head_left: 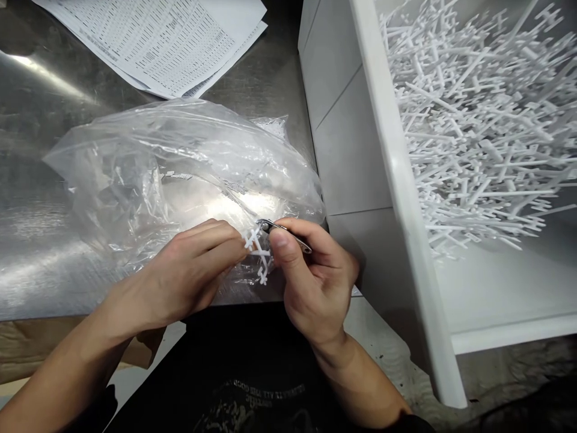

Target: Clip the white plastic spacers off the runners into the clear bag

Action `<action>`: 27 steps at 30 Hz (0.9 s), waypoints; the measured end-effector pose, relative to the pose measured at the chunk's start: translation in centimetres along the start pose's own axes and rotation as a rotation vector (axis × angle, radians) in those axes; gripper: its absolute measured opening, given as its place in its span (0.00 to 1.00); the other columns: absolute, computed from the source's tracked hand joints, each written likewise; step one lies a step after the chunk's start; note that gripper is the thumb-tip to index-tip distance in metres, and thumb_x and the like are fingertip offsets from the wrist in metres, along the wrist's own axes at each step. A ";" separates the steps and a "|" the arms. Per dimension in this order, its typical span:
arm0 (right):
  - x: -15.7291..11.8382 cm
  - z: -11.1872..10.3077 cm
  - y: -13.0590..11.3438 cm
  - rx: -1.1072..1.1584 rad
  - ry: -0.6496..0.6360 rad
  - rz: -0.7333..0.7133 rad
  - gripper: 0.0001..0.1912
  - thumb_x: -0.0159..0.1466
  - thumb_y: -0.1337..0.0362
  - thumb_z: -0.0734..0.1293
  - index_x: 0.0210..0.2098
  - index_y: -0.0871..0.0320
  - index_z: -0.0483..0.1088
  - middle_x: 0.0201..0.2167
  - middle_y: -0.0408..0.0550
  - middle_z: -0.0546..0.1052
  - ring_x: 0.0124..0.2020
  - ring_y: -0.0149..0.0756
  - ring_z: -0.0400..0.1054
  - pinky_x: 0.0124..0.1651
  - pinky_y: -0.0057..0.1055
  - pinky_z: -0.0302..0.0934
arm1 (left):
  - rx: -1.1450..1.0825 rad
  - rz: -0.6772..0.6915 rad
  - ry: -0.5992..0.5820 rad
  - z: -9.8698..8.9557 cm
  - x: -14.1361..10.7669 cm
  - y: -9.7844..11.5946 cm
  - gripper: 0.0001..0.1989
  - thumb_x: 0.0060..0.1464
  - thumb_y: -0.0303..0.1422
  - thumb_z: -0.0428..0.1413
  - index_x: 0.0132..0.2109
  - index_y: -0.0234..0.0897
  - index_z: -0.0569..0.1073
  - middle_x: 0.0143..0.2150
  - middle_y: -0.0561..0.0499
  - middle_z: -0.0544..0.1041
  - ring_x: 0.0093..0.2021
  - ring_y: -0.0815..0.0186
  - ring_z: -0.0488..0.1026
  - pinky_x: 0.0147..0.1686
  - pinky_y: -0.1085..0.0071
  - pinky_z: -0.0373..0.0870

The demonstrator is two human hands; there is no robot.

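Note:
Between the fingertips of my left hand point(201, 258) is a small white plastic sprue point(260, 251) with short cross-shaped branches. My right hand point(311, 273) grips metal nail clippers point(295, 239), thumb on the near side and index finger behind. The jaws of the clippers meet the upper end of the sprue, though whether they are closed on it cannot be made out. Behind both hands lies a clear plastic bag point(189, 138), spread over the metal table point(27, 234). Small white pieces point(178, 175) show in the bag area.
A large white bin point(401, 180) stands at the right, higher than the table top, holding a heap of white plastic sprues point(478, 132). Printed paper sheets point(166, 42) lie at the back. Brown cardboard point(36, 346) shows below the table's front edge on the left.

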State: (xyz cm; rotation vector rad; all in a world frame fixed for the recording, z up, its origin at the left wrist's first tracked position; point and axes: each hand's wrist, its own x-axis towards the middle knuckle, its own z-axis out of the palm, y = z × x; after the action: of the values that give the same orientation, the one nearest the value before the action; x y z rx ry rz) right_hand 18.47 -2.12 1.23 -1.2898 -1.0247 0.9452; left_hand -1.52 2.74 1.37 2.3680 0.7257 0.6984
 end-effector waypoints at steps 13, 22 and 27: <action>-0.4 -0.4 -0.4 0.086 -0.080 -0.010 0.09 0.69 0.69 0.79 0.46 0.48 0.87 0.26 0.38 0.77 0.25 0.32 0.70 0.29 0.30 0.70 | -0.092 -0.094 -0.004 -0.1 0.2 0.4 0.11 0.76 0.23 0.49 0.42 0.42 0.67 0.35 0.54 0.70 0.32 0.69 0.67 0.31 0.69 0.67; -0.8 -0.4 -0.4 0.032 -0.087 -0.030 0.11 0.70 0.65 0.79 0.49 0.42 0.87 0.24 0.40 0.70 0.22 0.38 0.64 0.26 0.39 0.66 | -0.040 -0.068 0.015 0.0 0.4 0.5 0.13 0.74 0.20 0.48 0.40 0.42 0.62 0.32 0.55 0.65 0.30 0.69 0.65 0.28 0.69 0.64; -1.0 -0.4 -0.4 0.019 -0.087 -0.028 0.10 0.70 0.64 0.79 0.49 0.43 0.87 0.24 0.40 0.71 0.22 0.39 0.65 0.25 0.40 0.67 | -0.046 -0.080 0.011 0.2 0.1 0.4 0.14 0.71 0.17 0.47 0.40 0.42 0.60 0.32 0.56 0.63 0.31 0.70 0.63 0.30 0.71 0.65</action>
State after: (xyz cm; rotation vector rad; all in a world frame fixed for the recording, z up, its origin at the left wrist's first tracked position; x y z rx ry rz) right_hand 18.56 -3.26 1.53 -1.2243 -1.0955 0.9942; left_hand -1.18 2.50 1.53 2.2818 0.7967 0.6873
